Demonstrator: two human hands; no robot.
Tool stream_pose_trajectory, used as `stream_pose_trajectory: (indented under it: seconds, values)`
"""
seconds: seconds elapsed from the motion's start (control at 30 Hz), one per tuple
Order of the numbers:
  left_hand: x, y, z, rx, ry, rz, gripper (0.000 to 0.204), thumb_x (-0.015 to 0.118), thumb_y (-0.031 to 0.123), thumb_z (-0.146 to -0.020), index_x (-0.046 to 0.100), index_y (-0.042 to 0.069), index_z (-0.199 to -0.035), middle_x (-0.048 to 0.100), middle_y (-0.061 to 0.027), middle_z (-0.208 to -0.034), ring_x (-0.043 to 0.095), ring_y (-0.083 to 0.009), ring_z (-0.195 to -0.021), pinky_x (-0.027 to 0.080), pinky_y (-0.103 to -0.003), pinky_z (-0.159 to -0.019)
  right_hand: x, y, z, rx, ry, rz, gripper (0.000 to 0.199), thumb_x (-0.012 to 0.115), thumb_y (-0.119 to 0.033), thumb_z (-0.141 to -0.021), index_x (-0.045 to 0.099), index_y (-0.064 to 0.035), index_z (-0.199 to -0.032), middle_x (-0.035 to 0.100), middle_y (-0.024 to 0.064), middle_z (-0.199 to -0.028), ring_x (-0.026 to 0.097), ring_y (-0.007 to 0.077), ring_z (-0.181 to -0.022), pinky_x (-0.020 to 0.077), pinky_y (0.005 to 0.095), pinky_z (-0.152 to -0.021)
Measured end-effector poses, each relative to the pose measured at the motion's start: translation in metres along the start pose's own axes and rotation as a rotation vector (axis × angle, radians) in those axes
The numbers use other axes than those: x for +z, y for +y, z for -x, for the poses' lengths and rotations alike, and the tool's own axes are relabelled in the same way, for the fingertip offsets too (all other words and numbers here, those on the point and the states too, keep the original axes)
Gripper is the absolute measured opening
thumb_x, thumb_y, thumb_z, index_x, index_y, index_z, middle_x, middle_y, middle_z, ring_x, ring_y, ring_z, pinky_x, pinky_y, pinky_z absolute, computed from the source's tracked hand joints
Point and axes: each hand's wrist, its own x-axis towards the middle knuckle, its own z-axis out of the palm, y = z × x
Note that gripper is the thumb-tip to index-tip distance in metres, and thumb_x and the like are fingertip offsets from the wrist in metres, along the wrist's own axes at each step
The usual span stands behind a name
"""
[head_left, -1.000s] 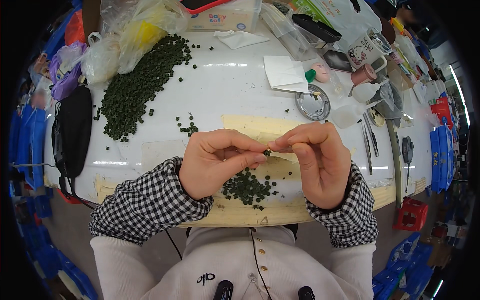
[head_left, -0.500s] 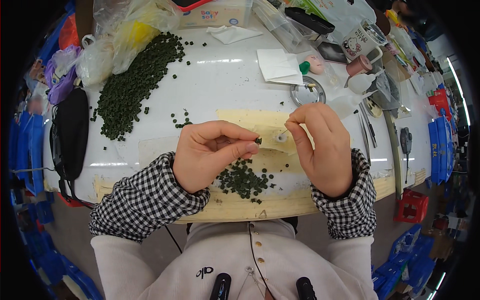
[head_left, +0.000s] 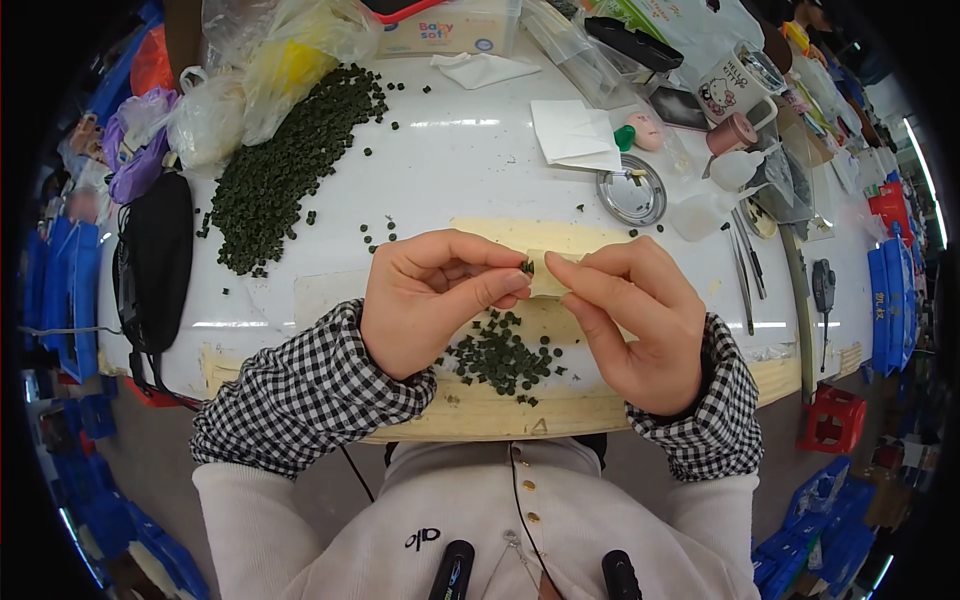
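Note:
My left hand (head_left: 425, 305) is closed, thumb and forefinger pinching a small dark green spool-shaped part (head_left: 527, 267). Close by on the right, my right hand (head_left: 640, 320) has its thumb and forefinger drawn together in a pinch, its fingertips beside that part. The thin stick it held a moment ago is too fine or too covered to see clearly now. Below both hands lies a small heap of similar dark green parts (head_left: 505, 360). A yellowish sheet (head_left: 490, 232) is on the table under and behind the fingers.
A large pile of dark green parts (head_left: 285, 180) spreads at the back left, beside plastic bags (head_left: 210, 120) and a black pouch (head_left: 155, 280). Toward the right are a round metal lid (head_left: 632, 190), white paper (head_left: 575, 135), a squeeze bottle (head_left: 735, 170), tweezers (head_left: 742, 270) and a mug (head_left: 735, 88).
My right hand has moved left from a small white cup to the part in my left hand. The cup is now hidden. The whole view has shifted slightly.

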Motion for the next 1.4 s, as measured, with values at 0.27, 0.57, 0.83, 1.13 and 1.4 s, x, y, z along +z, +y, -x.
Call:
stream_pose_trajectory:
  seconds: [0.27,0.57,0.83,1.13,1.4]
  values:
    - [0.0,-0.001,0.001,0.038,0.014,0.011,0.014,0.062,-0.006,-0.087,0.064,-0.006,-0.101,0.069,-0.0142,-0.093,0.068,-0.0168,-0.085,0.057,-0.026,-0.078,0.011,0.0,0.007,0.099,-0.053,-0.241,0.036,0.065,0.01,-0.08,0.064,0.0015,-0.116,0.06,0.0098,-0.087,0.058,0.0186,-0.072,0.0474,0.0264,-0.062]
    - [0.001,0.003,0.002,0.103,-0.017,-0.064,0.013,0.062,-0.007,-0.087,0.065,-0.005,-0.1,0.069,-0.0144,-0.093,0.067,-0.0168,-0.084,0.057,-0.027,-0.077,0.007,0.0,0.007,0.057,-0.089,-0.234,0.037,0.062,0.01,-0.082,0.063,0.0012,-0.118,0.059,0.0102,-0.088,0.058,0.0167,-0.071,0.0486,0.0254,-0.063]
    - [-0.019,0.027,-0.009,-0.029,-0.371,-0.748,0.01,0.069,-0.002,-0.081,0.068,-0.003,-0.091,0.07,-0.0107,-0.085,0.067,-0.0148,-0.076,0.055,-0.025,-0.069,-0.009,0.01,0.004,0.1,0.118,-0.026,0.025,0.063,0.004,-0.086,0.067,0.0024,-0.111,0.061,0.0079,-0.082,0.056,0.0123,-0.068,0.0449,0.0226,-0.06]
    - [-0.059,0.051,-0.016,-0.022,-0.218,-0.965,0.01,0.068,0.0,-0.082,0.069,-0.001,-0.091,0.069,-0.0055,-0.084,0.064,-0.0106,-0.073,0.05,-0.022,-0.064,-0.008,0.009,0.007,0.207,0.195,-0.075,0.022,0.062,0.002,-0.087,0.068,0.0025,-0.108,0.062,0.0065,-0.079,0.052,0.0108,-0.066,0.042,0.0221,-0.06]
    - [-0.074,0.046,-0.013,-0.094,-0.256,-1.129,0.009,0.072,0.002,-0.078,0.068,-0.001,-0.085,0.065,-0.0054,-0.077,0.058,-0.0099,-0.065,0.048,-0.023,-0.061,-0.009,0.012,0.009,0.235,0.27,-0.077,0.02,0.06,-0.002,-0.09,0.068,0.0023,-0.108,0.063,0.0057,-0.08,0.053,0.0102,-0.069,0.0421,0.0221,-0.062]
